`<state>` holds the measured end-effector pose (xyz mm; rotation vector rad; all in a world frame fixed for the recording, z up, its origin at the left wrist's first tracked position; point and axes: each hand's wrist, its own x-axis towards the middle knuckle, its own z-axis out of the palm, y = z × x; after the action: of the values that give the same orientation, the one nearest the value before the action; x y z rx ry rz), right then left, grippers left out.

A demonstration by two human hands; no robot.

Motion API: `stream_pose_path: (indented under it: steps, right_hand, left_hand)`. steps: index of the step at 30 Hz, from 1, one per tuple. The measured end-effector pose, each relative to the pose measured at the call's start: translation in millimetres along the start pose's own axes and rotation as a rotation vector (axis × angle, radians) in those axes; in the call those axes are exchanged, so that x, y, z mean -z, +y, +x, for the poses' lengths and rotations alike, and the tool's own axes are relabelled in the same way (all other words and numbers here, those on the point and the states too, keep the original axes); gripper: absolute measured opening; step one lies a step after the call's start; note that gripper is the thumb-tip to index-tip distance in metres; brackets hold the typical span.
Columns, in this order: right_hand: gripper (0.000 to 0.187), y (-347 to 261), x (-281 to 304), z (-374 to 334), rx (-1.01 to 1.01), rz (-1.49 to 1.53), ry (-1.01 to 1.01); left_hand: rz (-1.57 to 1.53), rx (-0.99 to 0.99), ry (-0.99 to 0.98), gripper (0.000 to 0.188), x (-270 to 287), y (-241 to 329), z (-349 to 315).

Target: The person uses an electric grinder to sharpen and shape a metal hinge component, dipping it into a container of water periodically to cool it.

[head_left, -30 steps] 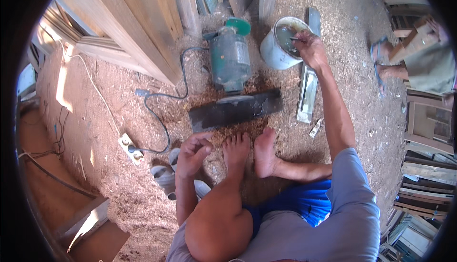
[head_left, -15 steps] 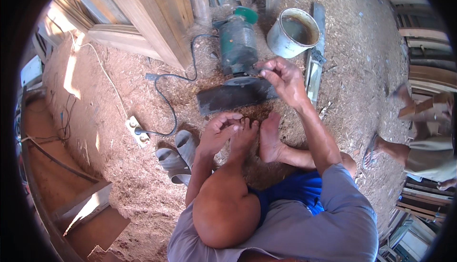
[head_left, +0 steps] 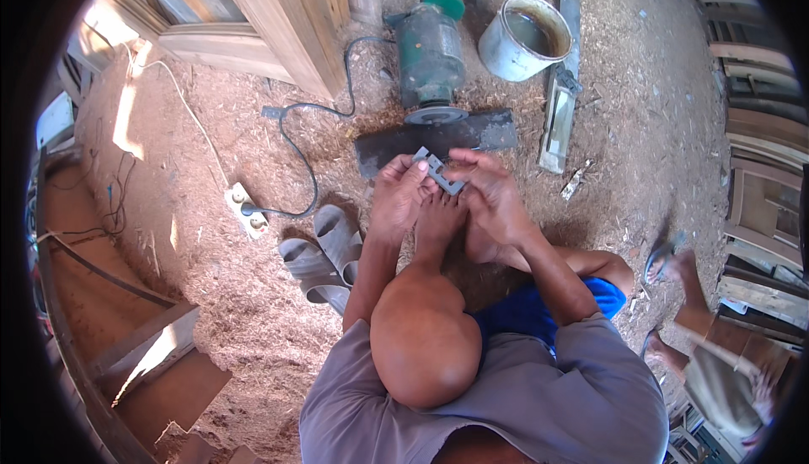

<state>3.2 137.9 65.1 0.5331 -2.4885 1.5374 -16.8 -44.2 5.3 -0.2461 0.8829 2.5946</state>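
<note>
A small grey notched metal plate (head_left: pixel 437 171) is held above my bare foot. My left hand (head_left: pixel 398 198) pinches its upper left end between thumb and fingers. At its lower right end, my right hand (head_left: pixel 497 203) has thumb and fingers closed about the edge, though the exact contact is partly hidden. Just beyond my hands stands a worn green bench grinder (head_left: pixel 431 59), its grey wheel (head_left: pixel 436 115) facing me. A dark flat board (head_left: pixel 383 150) lies under the wheel, close to my fingertips.
A white bucket of murky liquid (head_left: pixel 506 47) stands right of the grinder beside a long metal strip (head_left: pixel 556 123). A power cord runs to a socket strip (head_left: pixel 246 211) at left. Grey sandals (head_left: pixel 312 262) lie near my left arm. Another person's leg (head_left: pixel 693 287) is at right.
My right hand has come back from the grinder wheel toward my left hand. The metal plate now shows between both hands. The other person at right has shifted nearer.
</note>
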Motion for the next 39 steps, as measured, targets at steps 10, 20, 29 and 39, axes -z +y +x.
stream_pose_path:
  steps: [10, 20, 29, 39]
  right_hand:
    - [0.017, 23, -29, -23, -0.72, 0.642, -0.125]
    - [0.018, 15, -31, -25, -0.811, 0.826, -0.052]
    - [0.021, 4, -27, -22, -0.896, 1.024, -0.229]
    - [0.02, 0, -38, -23, -0.928, 1.281, -0.251]
  left_hand:
    - [0.332, -0.061, 0.058, 0.009, 3, -5, -9]
    - [0.117, -0.028, -0.079, 0.035, -10, 8, -10]
    - [0.022, 0.121, -0.327, 0.039, 22, 4, -1]
    - [-0.068, 0.137, -0.378, 0.04, 20, 14, -8]
